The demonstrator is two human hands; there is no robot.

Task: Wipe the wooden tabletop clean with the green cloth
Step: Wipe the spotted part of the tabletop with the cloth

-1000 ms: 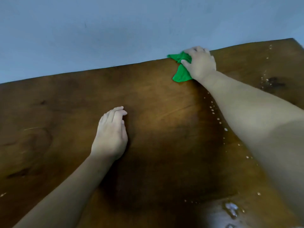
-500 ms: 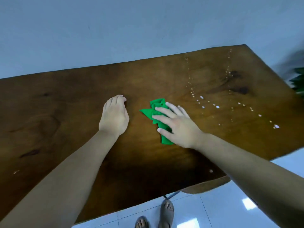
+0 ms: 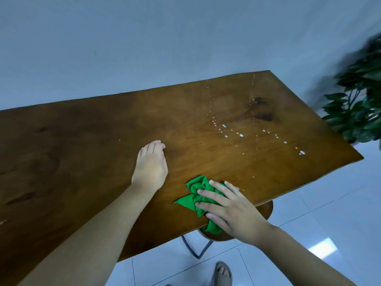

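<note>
Your right hand [image 3: 233, 209] presses the green cloth [image 3: 195, 186] on the counter [image 3: 82, 141] with straight fingers [image 3: 210, 193]. Your left hand [image 3: 151, 166] lies flat beside it, probably for support. Drops [image 3: 240, 135] lie beyond both hands.

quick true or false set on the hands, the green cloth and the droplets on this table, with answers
1. The right hand presses the green cloth at the near edge of the wooden tabletop. True.
2. The left hand holds a second cloth. False: it rests on bare wood, holding nothing.
3. White droplets lie beyond the cloth, toward the right end. True.
4. The plant stands at the table's left end. False: it is past the right end.
</note>
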